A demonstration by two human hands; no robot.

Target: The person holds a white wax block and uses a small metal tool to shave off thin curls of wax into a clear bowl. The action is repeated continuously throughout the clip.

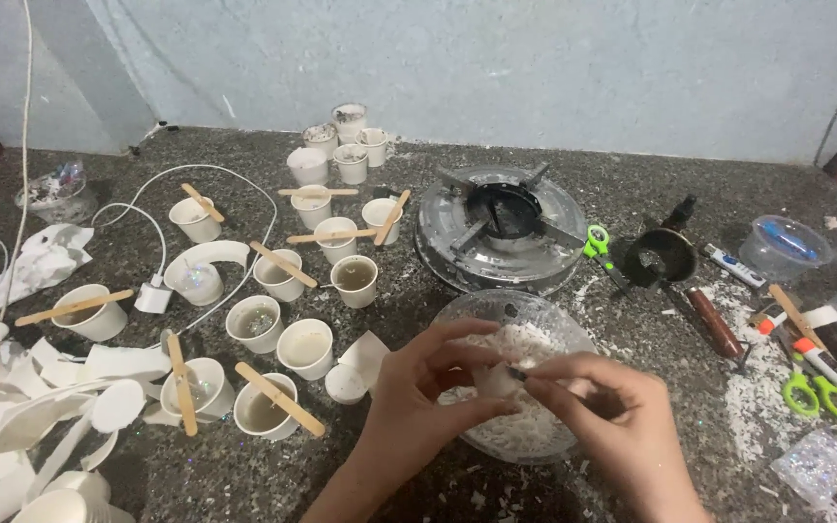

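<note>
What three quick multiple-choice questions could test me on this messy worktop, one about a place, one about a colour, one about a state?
1. Where is the clear glass bowl of white flakes?
A. under both hands
B. on the metal burner
C. beside the white cable

2. What colour are the handles of the small scissors by the round metal burner?
A. red
B. green
C. black

3. The left hand and right hand are
A. resting flat
B. pinching a small white piece
C. holding a cup

Answers: 1 A, hands hover over it; 2 B, bright green loops; 3 B, fingertips meet on it.
</note>
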